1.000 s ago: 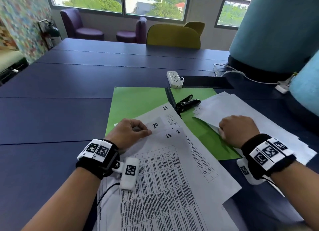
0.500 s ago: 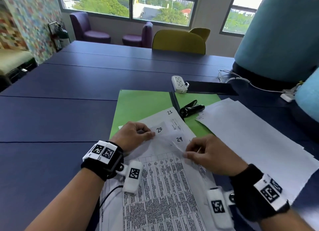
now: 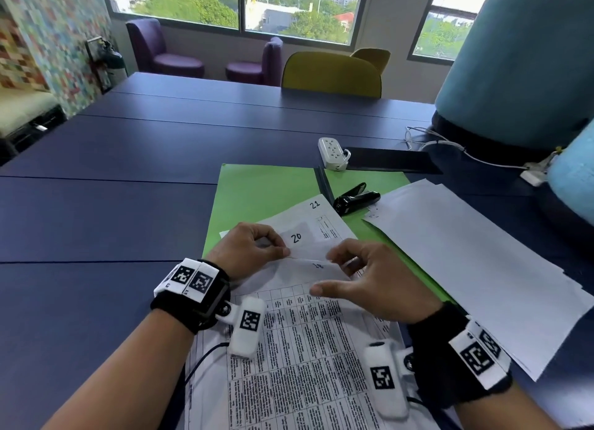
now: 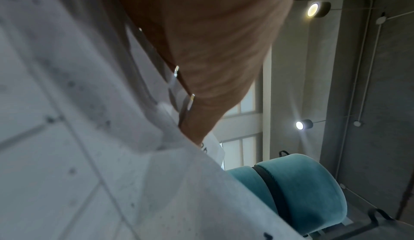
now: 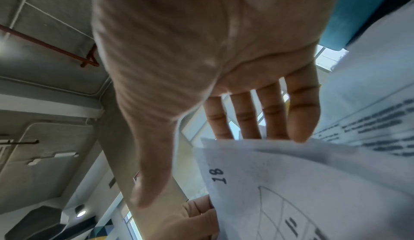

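Nearest, a stack of white printed paper sheets point(image 3: 205, 397) is laid on the blue tabletop point(image 3: 112, 221). Its top white sheet marked 18 point(image 3: 305, 270) is raised at the far edge. One corner is pinched by the left hand point(image 3: 247, 249). The edge is touched by the right hand point(image 3: 376, 282), fingers point(image 5: 273, 112) nearly straight, thumb free. Beyond, a green paper folder point(image 3: 257, 198) is spread flat.
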A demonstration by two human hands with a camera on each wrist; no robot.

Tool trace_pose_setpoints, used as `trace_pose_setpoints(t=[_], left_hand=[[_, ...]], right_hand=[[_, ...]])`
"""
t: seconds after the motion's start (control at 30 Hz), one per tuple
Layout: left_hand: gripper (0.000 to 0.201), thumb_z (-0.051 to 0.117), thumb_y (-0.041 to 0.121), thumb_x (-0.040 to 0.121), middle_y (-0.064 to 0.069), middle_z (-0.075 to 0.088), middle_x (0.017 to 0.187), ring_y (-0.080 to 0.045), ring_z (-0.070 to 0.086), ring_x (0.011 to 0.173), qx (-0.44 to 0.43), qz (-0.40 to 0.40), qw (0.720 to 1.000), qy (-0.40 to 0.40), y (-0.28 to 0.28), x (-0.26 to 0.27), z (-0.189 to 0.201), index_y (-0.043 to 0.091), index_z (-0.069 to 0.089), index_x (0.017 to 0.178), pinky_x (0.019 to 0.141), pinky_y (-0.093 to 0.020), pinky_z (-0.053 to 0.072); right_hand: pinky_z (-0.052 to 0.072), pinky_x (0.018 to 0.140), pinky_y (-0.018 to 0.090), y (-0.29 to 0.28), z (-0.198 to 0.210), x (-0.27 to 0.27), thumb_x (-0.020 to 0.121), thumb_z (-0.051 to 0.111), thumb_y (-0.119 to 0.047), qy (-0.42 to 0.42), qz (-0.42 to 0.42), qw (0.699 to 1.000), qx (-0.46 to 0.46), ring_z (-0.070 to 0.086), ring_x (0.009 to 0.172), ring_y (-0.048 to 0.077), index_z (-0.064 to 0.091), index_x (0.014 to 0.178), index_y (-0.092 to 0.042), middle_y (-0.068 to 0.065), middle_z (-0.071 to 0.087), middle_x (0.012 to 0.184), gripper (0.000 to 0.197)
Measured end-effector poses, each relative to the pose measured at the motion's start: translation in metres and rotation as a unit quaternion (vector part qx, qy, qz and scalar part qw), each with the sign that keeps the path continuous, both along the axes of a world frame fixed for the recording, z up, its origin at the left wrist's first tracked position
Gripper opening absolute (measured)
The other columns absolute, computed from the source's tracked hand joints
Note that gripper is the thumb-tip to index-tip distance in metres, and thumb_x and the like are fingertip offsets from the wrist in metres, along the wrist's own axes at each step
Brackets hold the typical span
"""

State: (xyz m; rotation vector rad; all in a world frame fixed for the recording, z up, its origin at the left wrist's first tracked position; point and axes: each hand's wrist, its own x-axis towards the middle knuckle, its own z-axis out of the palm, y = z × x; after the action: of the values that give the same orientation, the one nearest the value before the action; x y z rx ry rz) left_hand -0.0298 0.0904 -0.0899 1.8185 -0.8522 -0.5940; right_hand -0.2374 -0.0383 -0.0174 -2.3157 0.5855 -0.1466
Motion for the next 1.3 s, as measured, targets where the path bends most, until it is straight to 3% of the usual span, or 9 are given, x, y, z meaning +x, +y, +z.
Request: trace_pose_setpoints(t=[0.2,0.37,0.57,0.77,0.83,0.93,1.13,1.23,1.3], left_hand=[[0.021,0.086,0.039,0.076,0.022,0.065,0.067,-0.004,0.057,0.067,0.005,0.017,0.999,-0.03,0.0,0.003,-0.004,0.03,0.068,0.077,0.076,-0.031,0.048],[0.021,0.083,0.039,0.079,0.026,0.061,0.065,-0.004,0.051,0.061,0.008,0.006,0.999,-0.034,0.002,0.0,-0.001,0.029,0.064,0.081,0.069,-0.029,0.043],[0.011,0.083,0.029,0.081,0.012,0.071,0.066,-0.003,0.059,0.059,-0.005,-0.011,1.0,0.024,0.002,-0.005,0.003,0.026,0.076,0.073,0.071,-0.027,0.048],[0.045,0.078,0.069,0.066,0.008,0.065,0.068,-0.011,0.055,0.062,0.028,-0.02,0.999,-0.017,0.003,-0.001,-0.001,0.024,0.075,0.07,0.068,-0.034,0.045],[0.052,0.077,0.074,0.052,0.004,0.069,0.074,-0.015,0.061,0.069,0.046,-0.035,0.998,-0.021,0.003,0.001,0.001,0.025,0.075,0.068,0.075,-0.039,0.052],[0.037,0.09,0.053,0.052,0.009,0.078,0.091,-0.017,0.072,0.089,0.056,-0.07,0.996,0.006,0.006,0.001,0.008,0.032,0.077,0.081,0.095,-0.046,0.056],[0.037,0.093,0.026,0.066,0.027,0.071,0.11,0.003,0.065,0.106,0.066,-0.076,0.995,0.009,0.009,-0.002,0.012,0.044,0.078,0.095,0.104,-0.024,0.048],[0.029,0.09,0.022,0.071,0.037,0.063,0.09,0.027,0.054,0.087,0.057,-0.073,0.996,0.005,0.008,-0.005,0.013,0.034,0.081,0.095,0.075,0.006,0.035],[0.025,0.089,0.021,0.073,0.04,0.064,0.081,0.032,0.051,0.08,0.053,-0.073,0.996,0.014,0.007,-0.004,0.01,0.031,0.081,0.095,0.065,0.007,0.033]], right_hand=[[0.039,0.048,0.023,-0.024,-0.029,0.007,0.086,0.074,-0.016,-0.081,-0.117,0.986,0.084,0.044,0.045,0.007,0.05,0.082,-0.015,-0.001,0.058,0.066,0.024],[0.049,0.054,0.035,-0.028,-0.035,0.006,0.092,0.068,-0.019,-0.093,-0.14,0.972,0.161,0.05,0.055,0.023,0.05,0.084,-0.009,0.012,0.059,0.067,0.022],[0.053,0.054,0.03,-0.031,-0.042,0.004,0.095,0.063,-0.016,-0.104,-0.149,0.965,0.189,0.05,0.063,0.024,0.057,0.084,-0.004,0.017,0.056,0.071,0.018],[0.052,0.053,0.032,-0.032,-0.044,0.004,0.087,0.071,-0.002,-0.11,-0.143,0.964,0.194,0.05,0.053,0.018,0.058,0.087,-0.002,0.008,0.062,0.064,0.013],[0.05,0.052,0.031,-0.032,-0.044,0.003,0.084,0.074,-0.002,-0.111,-0.143,0.964,0.196,0.052,0.049,0.017,0.058,0.088,-0.005,0.008,0.064,0.066,0.017],[0.047,0.053,0.032,-0.034,-0.046,0.003,0.085,0.073,-0.002,-0.109,-0.148,0.963,0.197,0.052,0.046,0.02,0.058,0.09,-0.003,0.009,0.065,0.067,0.016],[0.046,0.05,0.029,-0.035,-0.048,0.005,0.087,0.071,-0.001,-0.119,-0.156,0.959,0.206,0.049,0.044,0.018,0.058,0.088,0.001,0.011,0.064,0.063,0.013],[0.046,0.049,0.027,-0.034,-0.049,0.004,0.087,0.071,-0.001,-0.129,-0.154,0.957,0.208,0.047,0.045,0.019,0.059,0.084,-0.001,0.011,0.061,0.061,0.012],[0.045,0.049,0.027,-0.032,-0.048,0.004,0.086,0.071,0.0,-0.139,-0.145,0.957,0.211,0.047,0.045,0.018,0.062,0.078,-0.005,0.009,0.06,0.061,0.013]])
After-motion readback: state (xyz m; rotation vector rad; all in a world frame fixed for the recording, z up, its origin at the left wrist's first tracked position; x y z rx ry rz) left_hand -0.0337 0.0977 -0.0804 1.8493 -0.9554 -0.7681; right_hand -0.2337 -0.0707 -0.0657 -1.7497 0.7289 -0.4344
